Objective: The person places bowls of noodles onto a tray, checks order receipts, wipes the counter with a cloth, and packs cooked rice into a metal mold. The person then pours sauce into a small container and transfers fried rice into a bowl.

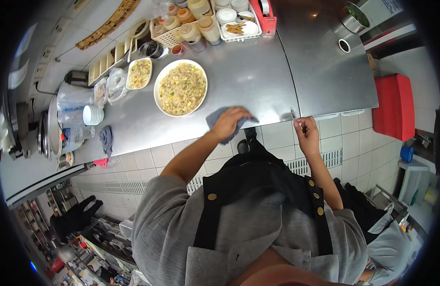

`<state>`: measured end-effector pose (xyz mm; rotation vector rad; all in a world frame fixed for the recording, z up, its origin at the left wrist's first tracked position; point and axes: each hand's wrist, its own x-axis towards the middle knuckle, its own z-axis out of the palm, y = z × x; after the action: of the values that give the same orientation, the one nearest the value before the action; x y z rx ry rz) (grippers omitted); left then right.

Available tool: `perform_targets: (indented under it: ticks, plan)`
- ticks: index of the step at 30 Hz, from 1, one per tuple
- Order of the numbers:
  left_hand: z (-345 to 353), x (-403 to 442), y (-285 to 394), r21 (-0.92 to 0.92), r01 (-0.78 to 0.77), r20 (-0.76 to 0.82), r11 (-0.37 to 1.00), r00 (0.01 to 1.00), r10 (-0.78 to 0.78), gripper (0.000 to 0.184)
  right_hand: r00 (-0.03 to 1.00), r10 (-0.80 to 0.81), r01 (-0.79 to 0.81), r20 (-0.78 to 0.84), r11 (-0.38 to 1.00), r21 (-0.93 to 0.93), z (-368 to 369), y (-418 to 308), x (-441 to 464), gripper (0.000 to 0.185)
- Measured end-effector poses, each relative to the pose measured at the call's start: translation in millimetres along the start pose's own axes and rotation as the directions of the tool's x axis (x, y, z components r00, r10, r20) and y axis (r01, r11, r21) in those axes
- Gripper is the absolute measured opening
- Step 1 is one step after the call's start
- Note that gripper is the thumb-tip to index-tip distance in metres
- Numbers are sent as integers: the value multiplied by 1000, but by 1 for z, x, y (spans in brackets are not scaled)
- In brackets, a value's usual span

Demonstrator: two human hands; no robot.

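My left hand (228, 122) grips a grey-blue cloth (214, 117) at the front edge of the steel counter (248, 71). Part of the cloth hangs over the edge. To the right, my right hand (307, 132) is closed in a pinch on a small, thin, shiny object (293, 113). That object is at the counter's edge, by the seam, and is too small to name. Beyond my left hand stands a large round white plate of fried rice (182, 88). A smaller white dish of fried rice (139, 73) is further left.
Sauce bottles (189, 33) in a basket and a white basket of small dishes (239, 27) line the back. Stacked bowls (93, 115) and another cloth (106, 139) sit left. A red bin (394, 106) is at right. Another person (391, 252) is behind right.
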<state>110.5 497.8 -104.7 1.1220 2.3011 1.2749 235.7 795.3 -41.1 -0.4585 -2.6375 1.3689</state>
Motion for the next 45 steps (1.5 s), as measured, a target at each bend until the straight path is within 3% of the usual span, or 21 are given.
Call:
perform_targets:
  ticks: [2,4,5,6,7,8,9,10,11,12,14,15,16,18,19,21,27,32,35,44,45]
  plan:
    - [2,-62,12,-166,182,75,969,982,-171,48,999,-34,34,28,999,-10,3,-8,-9,13]
    - [8,-134,-14,-390,249,-6,886,962,-273,40,998,-46,46,51,999,-4,8,-14,-18,13]
    - [12,-177,-45,-589,371,2,718,889,-458,32,996,-57,58,73,998,-1,11,-16,-24,13]
    - [-15,-197,-35,-547,349,-125,761,865,-486,33,995,-54,55,89,999,1,14,-17,-28,13]
    - [-42,-197,-8,-799,409,-89,441,644,-760,34,994,-50,50,99,999,1,17,-18,-31,13]
    - [-65,-219,-24,-813,398,-79,426,649,-757,30,992,-72,73,106,997,-3,21,-20,-35,12]
    - [-96,-207,9,-830,357,-175,428,563,-808,32,989,-77,78,124,997,-4,23,-21,-39,12]
    - [-118,-210,7,-912,176,-234,371,521,-821,30,986,-100,103,132,995,-11,25,-23,-41,11]
    - [-134,-221,-24,-924,4,-332,383,490,-806,30,983,-125,129,137,992,-17,28,-25,-43,11]
    - [-155,-229,-36,-911,-22,-381,413,432,-817,32,981,-130,135,147,991,-23,30,-29,-45,10]
    - [-190,-241,-62,-819,98,-517,566,304,-800,37,976,-138,144,166,989,-22,32,-33,-50,10]
    - [-200,-243,-78,-816,97,-521,570,306,-797,37,974,-141,147,177,989,-23,32,-35,-51,10]
    - [-204,-246,-100,-490,446,-752,749,219,-622,39,968,-163,175,190,984,-44,29,-38,-53,10]
    - [-204,-251,-140,-22,783,-847,622,315,-428,46,969,-155,171,191,982,-74,22,-39,-55,10]
    - [-196,-250,-151,-23,778,-843,628,323,-431,46,970,-145,168,198,980,-104,16,-38,-56,9]
    - [-171,-243,-159,294,862,-876,412,416,-245,46,978,-87,116,190,983,-144,6,-36,-59,9]
    - [-98,-193,-113,157,681,-905,715,389,-172,37,980,-38,68,193,986,-155,-23,-14,-55,9]
    - [23,-78,-34,167,764,-918,623,351,-184,45,980,-68,91,187,989,-114,-41,13,-41,9]
    - [61,-5,-12,250,694,-853,675,487,-185,49,983,-78,96,169,991,-98,-63,22,-27,8]
    - [78,231,-60,307,606,-808,734,573,-136,46,1000,-27,27,6,981,-190,-166,89,0,10]
    - [97,253,-56,350,538,-751,767,650,-113,47,1000,-23,23,2,981,-192,-175,98,-1,10]
